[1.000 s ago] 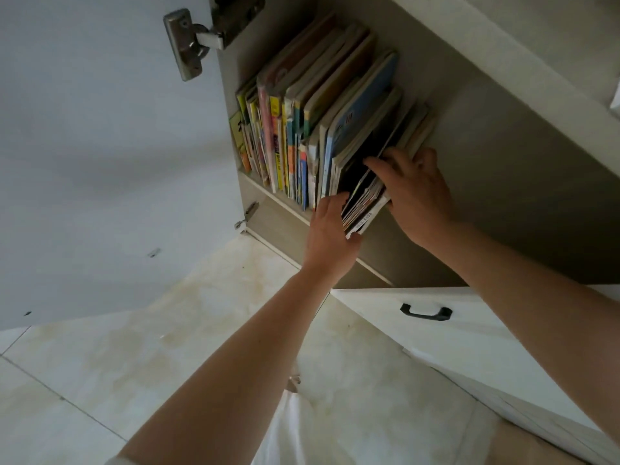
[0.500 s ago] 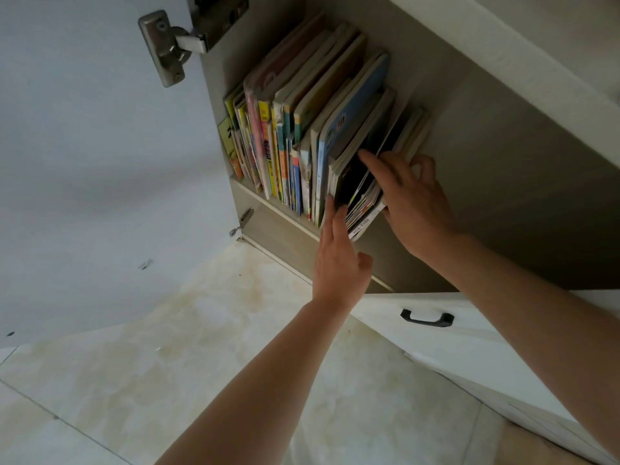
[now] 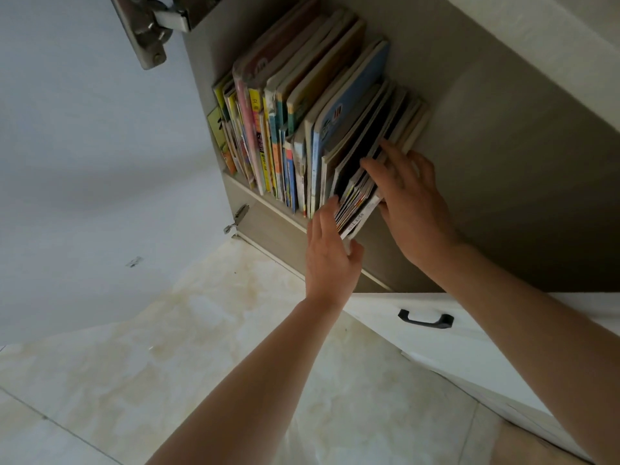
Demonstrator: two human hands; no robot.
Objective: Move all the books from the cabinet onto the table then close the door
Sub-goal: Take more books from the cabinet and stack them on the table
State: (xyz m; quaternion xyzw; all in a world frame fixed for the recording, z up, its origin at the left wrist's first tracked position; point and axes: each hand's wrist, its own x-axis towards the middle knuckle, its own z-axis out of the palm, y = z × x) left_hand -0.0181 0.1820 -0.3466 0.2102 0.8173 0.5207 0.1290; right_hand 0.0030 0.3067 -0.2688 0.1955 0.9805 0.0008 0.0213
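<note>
The cabinet door (image 3: 84,156) stands swung open at left. Books (image 3: 288,129) fill the cabinet (image 3: 503,146) shelf's left end, spines at its front edge. The left hand (image 3: 330,253), fingers straight, presses the rightmost bundle — the right hand (image 3: 411,206) grips its other side; bare shelf beyond.

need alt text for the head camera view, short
Two bare hands reach into an open cabinet: the left hand and right hand flank a few thin books at the right end of an upright row.
</note>
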